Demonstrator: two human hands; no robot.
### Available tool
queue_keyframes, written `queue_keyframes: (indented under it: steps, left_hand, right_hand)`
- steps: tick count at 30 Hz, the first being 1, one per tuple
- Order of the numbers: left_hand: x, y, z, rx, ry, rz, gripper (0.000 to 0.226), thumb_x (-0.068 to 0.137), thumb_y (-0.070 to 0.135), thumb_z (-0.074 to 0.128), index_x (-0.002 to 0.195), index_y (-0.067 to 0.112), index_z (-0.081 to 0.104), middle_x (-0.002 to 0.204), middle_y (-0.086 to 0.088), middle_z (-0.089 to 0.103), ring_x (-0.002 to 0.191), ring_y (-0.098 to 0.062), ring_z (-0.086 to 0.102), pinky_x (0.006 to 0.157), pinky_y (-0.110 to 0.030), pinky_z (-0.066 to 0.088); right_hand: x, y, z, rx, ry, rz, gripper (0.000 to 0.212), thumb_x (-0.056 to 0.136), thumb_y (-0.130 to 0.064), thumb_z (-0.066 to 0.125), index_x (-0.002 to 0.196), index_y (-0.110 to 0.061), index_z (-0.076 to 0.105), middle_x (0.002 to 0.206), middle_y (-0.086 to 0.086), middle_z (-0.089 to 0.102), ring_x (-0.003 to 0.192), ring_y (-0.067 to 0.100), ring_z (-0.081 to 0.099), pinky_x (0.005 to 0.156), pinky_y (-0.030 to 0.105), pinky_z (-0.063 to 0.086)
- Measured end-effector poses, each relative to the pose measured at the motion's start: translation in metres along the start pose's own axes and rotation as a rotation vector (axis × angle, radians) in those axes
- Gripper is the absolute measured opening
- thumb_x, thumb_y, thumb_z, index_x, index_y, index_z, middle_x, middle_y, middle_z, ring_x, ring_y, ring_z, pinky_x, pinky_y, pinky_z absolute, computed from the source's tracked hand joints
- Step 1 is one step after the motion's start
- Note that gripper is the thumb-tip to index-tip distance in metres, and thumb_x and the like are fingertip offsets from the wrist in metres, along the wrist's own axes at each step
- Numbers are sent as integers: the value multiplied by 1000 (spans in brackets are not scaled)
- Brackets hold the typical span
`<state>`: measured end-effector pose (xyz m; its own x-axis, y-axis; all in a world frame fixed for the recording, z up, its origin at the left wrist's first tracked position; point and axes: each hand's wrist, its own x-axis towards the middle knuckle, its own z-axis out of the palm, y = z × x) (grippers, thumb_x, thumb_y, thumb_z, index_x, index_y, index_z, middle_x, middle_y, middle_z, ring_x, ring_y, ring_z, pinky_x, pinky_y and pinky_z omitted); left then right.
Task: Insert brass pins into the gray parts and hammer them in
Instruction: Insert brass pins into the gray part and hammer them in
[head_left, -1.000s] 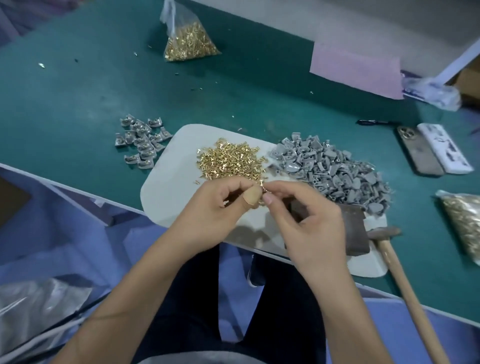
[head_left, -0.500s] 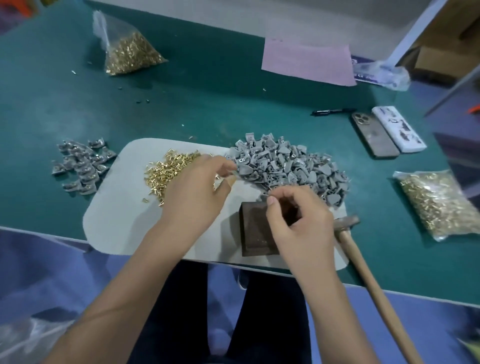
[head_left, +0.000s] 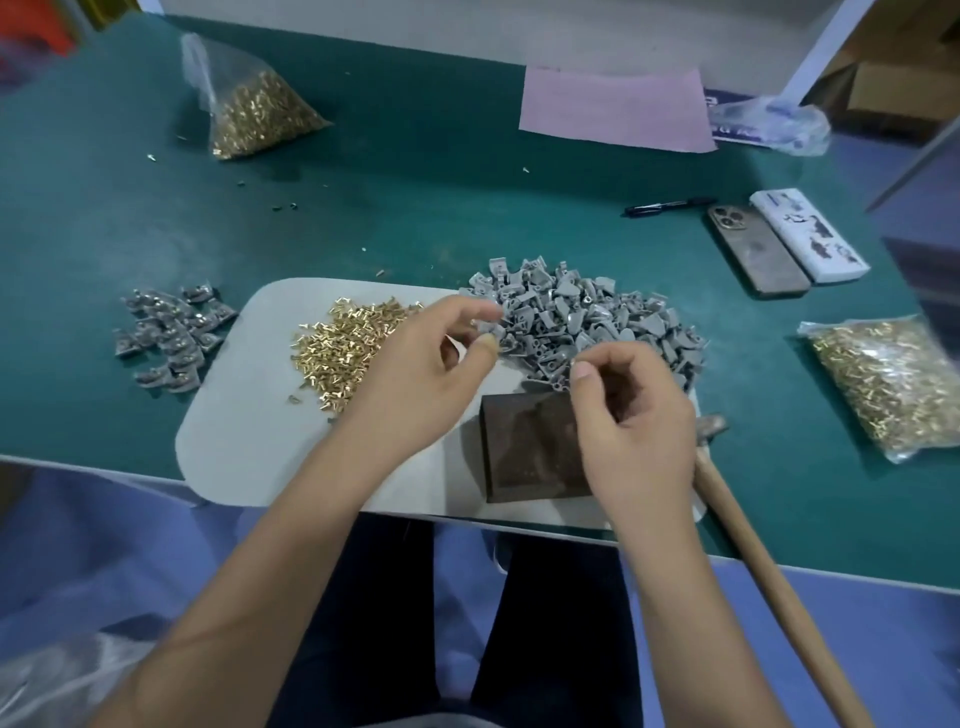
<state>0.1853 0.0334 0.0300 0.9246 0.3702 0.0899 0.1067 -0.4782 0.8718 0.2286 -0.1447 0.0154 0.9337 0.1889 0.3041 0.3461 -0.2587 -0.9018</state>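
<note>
- While most of the work lay ahead, a small cluster of darker gray parts (head_left: 169, 338) sat apart on the green bench (head_left: 415, 208), left of the pale mat (head_left: 249, 415); these appeared to be the finished pieces, roughly fifteen to twenty, too tightly packed for an exact count.
- A far larger heap of gray parts (head_left: 587, 322), well over fifty, rested on the mat's far right corner, apparently awaiting pins.
- Loose brass pins (head_left: 348, 343) formed one pile on the mat, a hundred or more by rough judgement.
- Two clear bags of pins stood in reserve: one bag (head_left: 249, 109) at the far left, another bag (head_left: 888, 384) at the right edge.
- The left hand (head_left: 415, 379) pinched a single gray part (head_left: 488, 327) between thumb and fingertips at the near edge of the heap.
- The right hand (head_left: 628, 415) hovered over one dark block (head_left: 530, 447), fingers curled and thumb meeting forefinger; whether a pin sat between them could not be told.
- One hammer (head_left: 753, 545) lay untouched beside the block, its head at the mat's right edge, so the current piece had not yet been hammered.
- One pen (head_left: 667, 206), a phone (head_left: 756, 249) and a white box (head_left: 808, 234) lay at the far right.
</note>
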Motion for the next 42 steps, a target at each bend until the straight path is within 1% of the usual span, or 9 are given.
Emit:
queue_keyframes:
  steps: [2,6,8,10,13,17,29,35,42]
  left_hand:
    - [-13,13,3,-114,-59,47,29,97,18,59,119,35,69,81,15,65,66,-5,53,64,-14,44]
    - [-33,23,12,-303,-85,1,21,98,18,61,113,28,72,87,11,74,69,-1,63,61,-11,45]
    - [-42,23,16,-294,-122,-8,19,99,21,61,114,27,70,91,12,76,69,-5,68,63,-16,50]
    - [-51,19,21,-152,-118,25,17,97,24,64,112,30,70,96,16,74,83,-4,69,78,-28,57]
    - [-62,15,29,191,-64,135,16,93,34,68,108,36,73,98,18,67,100,-6,55,88,-36,49]
    - [-67,15,35,215,5,158,18,91,30,70,108,33,72,96,16,64,99,-10,51,86,-36,47]
    - [-64,17,35,309,5,184,11,88,30,68,98,31,69,92,16,58,98,-8,46,82,-31,45]
    - [-61,17,30,392,8,206,12,85,34,70,97,36,71,92,18,60,95,-6,47,70,-31,47]
    - [-63,16,31,472,35,250,9,84,33,70,93,33,71,89,16,59,95,-10,47,63,-23,37]
  right_hand:
    - [2,-3,-3,52,22,31,15,96,-9,61,92,-23,64,83,-10,65,78,7,60,73,20,46]
    - [-7,-11,-15,74,39,8,11,96,-8,63,92,-18,66,82,-8,66,76,5,60,72,17,46]
    - [-17,-13,-24,34,15,-19,10,94,-14,65,91,-23,68,82,-10,67,75,5,60,70,14,45]
    - [-24,-11,-34,-51,-24,-58,10,93,-17,67,89,-26,68,83,-11,67,80,10,63,72,15,44]
    - [-30,-5,-44,-169,-103,-108,12,90,-15,69,85,-26,69,84,-11,67,84,16,63,76,29,49]
    - [-35,-1,-45,-336,-191,-173,4,86,-25,67,84,-26,70,83,-11,66,86,20,62,79,50,49]
    - [-21,-16,-39,-565,-308,-255,5,86,-20,72,86,-24,70,80,-8,60,84,20,57,82,50,47]
    - [-15,-22,-42,-598,-373,-248,8,86,-18,73,89,-25,73,81,-9,47,70,11,49,58,32,41]
    - [-15,-21,-38,-576,-372,-247,11,86,-15,72,91,-23,75,80,-11,54,73,11,51,63,37,49]
